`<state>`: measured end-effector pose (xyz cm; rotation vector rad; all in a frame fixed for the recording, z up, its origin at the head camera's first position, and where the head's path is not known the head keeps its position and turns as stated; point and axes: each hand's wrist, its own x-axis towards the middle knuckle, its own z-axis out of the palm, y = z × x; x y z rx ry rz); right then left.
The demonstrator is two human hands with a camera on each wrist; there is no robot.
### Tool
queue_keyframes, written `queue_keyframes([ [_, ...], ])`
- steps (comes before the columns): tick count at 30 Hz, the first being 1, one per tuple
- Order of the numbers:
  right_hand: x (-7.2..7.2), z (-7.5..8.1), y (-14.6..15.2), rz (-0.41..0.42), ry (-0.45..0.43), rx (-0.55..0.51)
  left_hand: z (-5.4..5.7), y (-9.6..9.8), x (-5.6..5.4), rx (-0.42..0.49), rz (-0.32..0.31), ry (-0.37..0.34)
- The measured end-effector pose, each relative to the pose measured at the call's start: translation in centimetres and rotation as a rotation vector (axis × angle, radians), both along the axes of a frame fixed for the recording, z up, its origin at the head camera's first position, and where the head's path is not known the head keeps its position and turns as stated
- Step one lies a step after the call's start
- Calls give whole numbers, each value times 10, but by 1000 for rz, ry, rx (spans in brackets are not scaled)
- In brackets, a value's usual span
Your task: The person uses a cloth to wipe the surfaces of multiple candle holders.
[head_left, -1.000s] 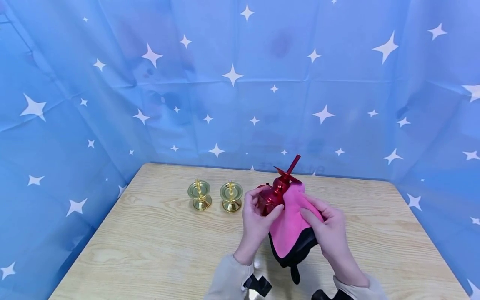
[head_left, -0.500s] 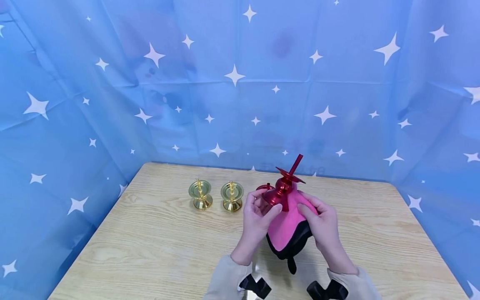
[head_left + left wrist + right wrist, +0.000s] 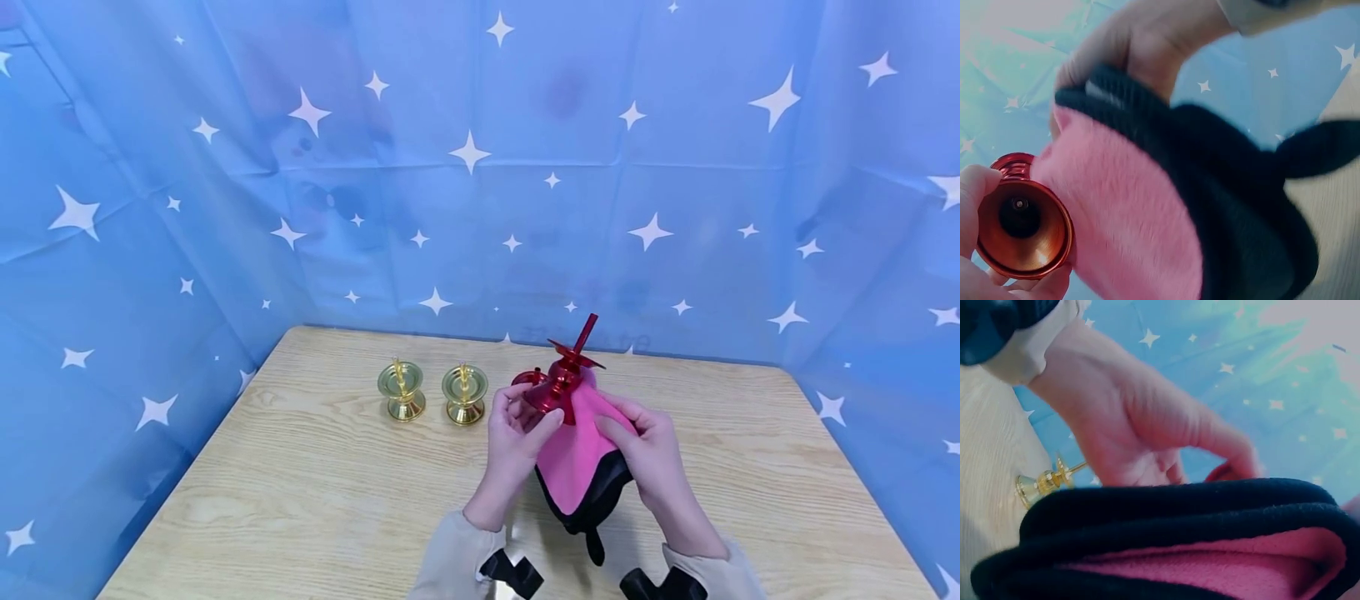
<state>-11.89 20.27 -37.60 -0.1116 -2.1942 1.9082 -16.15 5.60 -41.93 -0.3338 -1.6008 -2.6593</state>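
My left hand grips a shiny red candle holder by its flared base, between thumb and fingers. The holder is off the table, leaning to the right, with its dish and thin stem pointing up and back. In the left wrist view its hollow base faces the camera, a small nut inside. My right hand pinches a pink plush cloth with a thick black edge and a black loop, pressing it to the holder's right side. The cloth hides some of the right fingers.
Two gold candle holders stand upright side by side on the wooden table, left of my hands. A blue curtain with white stars hangs behind the table and at both sides.
The holder and cloth have shifted slightly. The cloth's lower end rose, then dropped back, as my right hand moved a little left and then back. Both hands keep their hold.
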Motion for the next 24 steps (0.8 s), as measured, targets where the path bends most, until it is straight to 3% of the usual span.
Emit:
queue_keyframes([
  [5, 10, 2, -1, 7, 40, 27, 0, 0, -1, -25, -22, 11],
  [10, 11, -2, 0, 33, 116, 85, -1, -4, -4, -152, -103, 4],
  [13, 12, -5, 0, 49, 149, 118, -1, -5, -5, -212, -120, -30],
  [24, 17, -8, 1, 42, 133, 217, -3, -7, -8, -275, -159, -46],
])
